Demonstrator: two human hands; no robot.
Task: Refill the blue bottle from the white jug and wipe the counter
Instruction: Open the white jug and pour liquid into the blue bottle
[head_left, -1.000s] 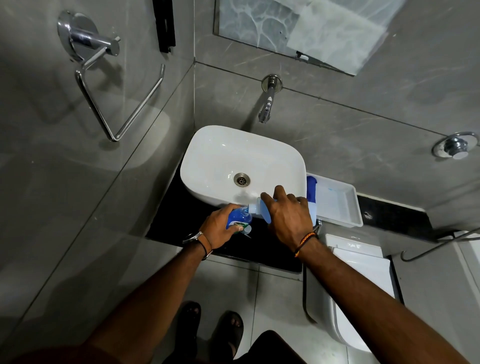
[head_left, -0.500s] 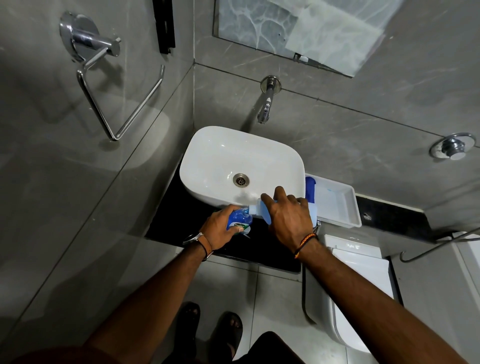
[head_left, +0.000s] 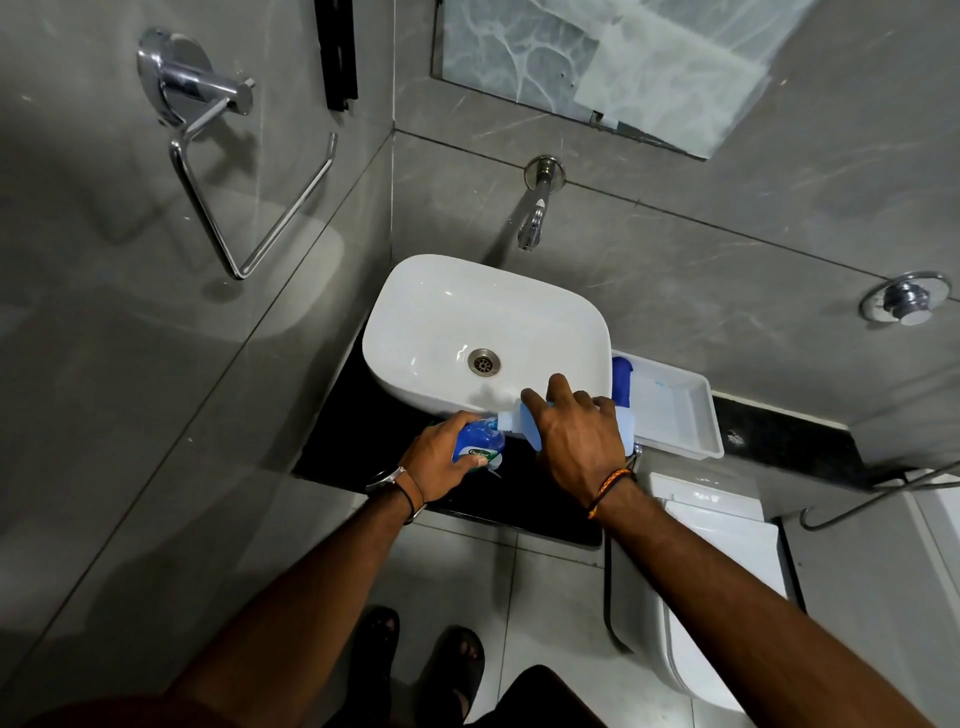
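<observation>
The left hand (head_left: 441, 460) is wrapped round the bottle (head_left: 477, 446), held low over the counter (head_left: 363, 431) in front of the sink (head_left: 467, 312). The right hand (head_left: 579, 447) grips the jug (head_left: 511, 422) from above, tipped so its spout meets the bottle's mouth just beyond the left fingertips. If the spout slips off that narrow mouth, or the tilt steepens, liquid would likely run over the left fingers and the counter. Compared with half a second ago nothing has shifted: same grips, same tilt.
</observation>
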